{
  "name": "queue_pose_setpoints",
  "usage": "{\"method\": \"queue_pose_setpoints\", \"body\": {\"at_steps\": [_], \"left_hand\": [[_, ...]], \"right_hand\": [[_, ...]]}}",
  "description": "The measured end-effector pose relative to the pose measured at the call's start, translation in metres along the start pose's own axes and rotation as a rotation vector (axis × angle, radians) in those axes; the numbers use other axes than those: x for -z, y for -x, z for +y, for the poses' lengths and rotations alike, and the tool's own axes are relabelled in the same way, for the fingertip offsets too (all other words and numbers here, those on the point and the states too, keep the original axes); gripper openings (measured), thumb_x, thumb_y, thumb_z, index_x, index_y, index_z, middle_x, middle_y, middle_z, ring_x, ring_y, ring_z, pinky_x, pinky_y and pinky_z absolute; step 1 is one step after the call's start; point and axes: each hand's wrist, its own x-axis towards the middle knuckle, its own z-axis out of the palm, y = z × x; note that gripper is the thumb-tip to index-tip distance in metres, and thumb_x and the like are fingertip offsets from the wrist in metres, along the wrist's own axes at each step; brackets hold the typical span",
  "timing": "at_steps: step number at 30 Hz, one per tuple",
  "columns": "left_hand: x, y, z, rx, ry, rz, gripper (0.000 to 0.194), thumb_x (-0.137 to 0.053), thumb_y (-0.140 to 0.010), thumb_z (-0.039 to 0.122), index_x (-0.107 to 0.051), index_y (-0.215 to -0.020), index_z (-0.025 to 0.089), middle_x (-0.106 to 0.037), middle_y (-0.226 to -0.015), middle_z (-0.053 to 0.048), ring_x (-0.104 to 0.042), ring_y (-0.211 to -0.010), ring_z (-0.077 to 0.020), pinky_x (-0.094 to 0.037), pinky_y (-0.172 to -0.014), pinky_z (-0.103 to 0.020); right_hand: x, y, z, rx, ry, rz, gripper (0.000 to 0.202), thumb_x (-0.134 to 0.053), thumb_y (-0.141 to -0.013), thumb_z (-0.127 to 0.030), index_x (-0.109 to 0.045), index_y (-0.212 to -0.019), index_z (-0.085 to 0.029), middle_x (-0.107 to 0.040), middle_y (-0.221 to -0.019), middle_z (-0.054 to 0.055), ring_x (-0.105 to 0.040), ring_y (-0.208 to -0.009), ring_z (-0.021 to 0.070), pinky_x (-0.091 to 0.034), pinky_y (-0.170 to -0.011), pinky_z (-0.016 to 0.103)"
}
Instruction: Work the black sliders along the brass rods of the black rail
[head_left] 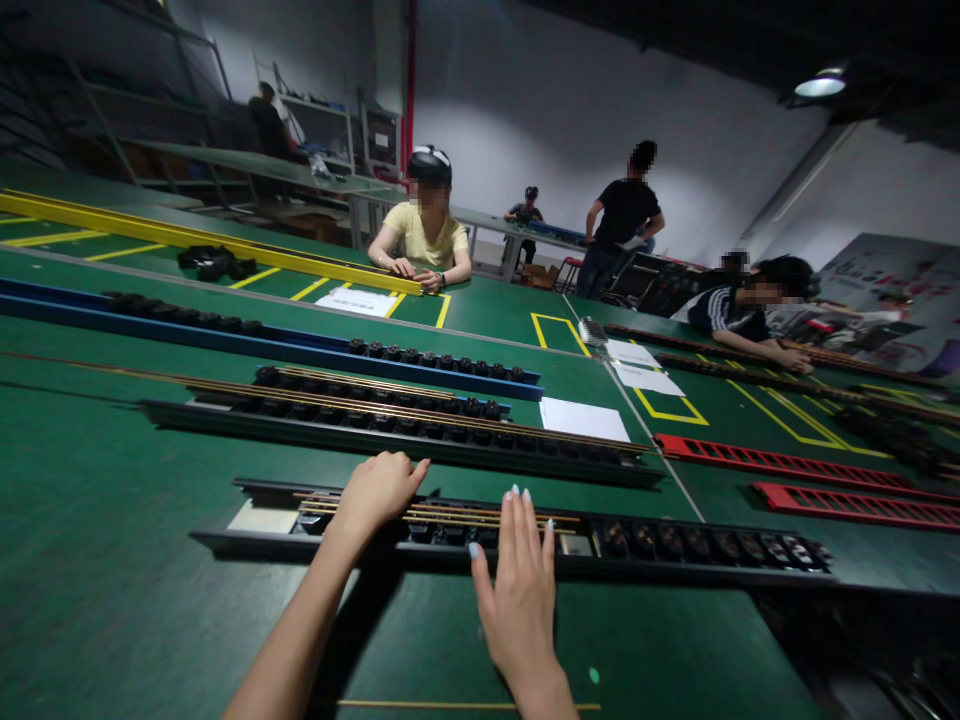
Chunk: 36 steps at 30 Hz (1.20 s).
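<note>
A dark channel rail (712,572) lies across the green table before me, with a row of black round parts (679,540) in its right stretch. Several thin brass-coloured rods (457,517) run lengthwise along its left and middle stretch. My left hand (379,492) is over the rail and rods with its fingers curled, and what they hold, if anything, is hidden. Flat and stretched out, the fingers of my right hand (517,575) rest over the rods' right part, the thumb apart at the near edge. A pale strip (262,518) shows inside the rail's left end.
Behind is another dark rail (405,445) carrying rods and black parts, then a blue rail (300,352). Red slotted rails (862,503) lie to the right. A single rod (435,705) is near the front. Across the table a person (424,230) handles a yellow rail (285,262).
</note>
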Motion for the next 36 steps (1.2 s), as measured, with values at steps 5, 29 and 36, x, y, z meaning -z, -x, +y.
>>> {"method": "queue_pose_setpoints", "body": {"at_steps": [5,29,36], "left_hand": [[0.000,0.000,0.000,-0.003,0.009,0.008,0.064,-0.022,-0.091,0.052,-0.072,-0.076,0.016,-0.073,-0.085,-0.017,-0.068,-0.091,-0.0305,-0.048,-0.079,-0.038],[-0.001,0.001,-0.001,-0.009,0.006,0.017,0.066,-0.020,-0.090,0.054,-0.072,-0.076,0.016,-0.073,-0.086,-0.017,-0.068,-0.089,-0.0280,-0.048,-0.077,-0.035],[0.000,0.001,0.000,-0.015,0.008,0.014,0.066,-0.020,-0.090,0.054,-0.071,-0.075,0.016,-0.073,-0.086,-0.017,-0.068,-0.088,-0.0274,-0.048,-0.077,-0.034]], "right_hand": [[0.000,0.000,0.001,0.010,0.021,0.009,0.070,-0.035,-0.097,-0.043,-0.001,-0.151,-0.013,-0.035,-0.149,0.012,-0.032,-0.139,0.0268,-0.026,-0.110,0.050],[0.005,0.001,-0.011,0.048,-0.044,-0.017,0.058,-0.037,-0.097,-0.043,-0.024,-0.148,-0.019,-0.035,-0.150,0.007,-0.033,-0.138,0.0220,-0.019,-0.114,0.045],[0.013,-0.002,-0.014,0.112,-0.097,-0.085,0.059,-0.037,-0.097,-0.041,-0.019,-0.149,-0.021,-0.031,-0.151,0.004,-0.028,-0.141,0.0202,-0.022,-0.115,0.045]]}}
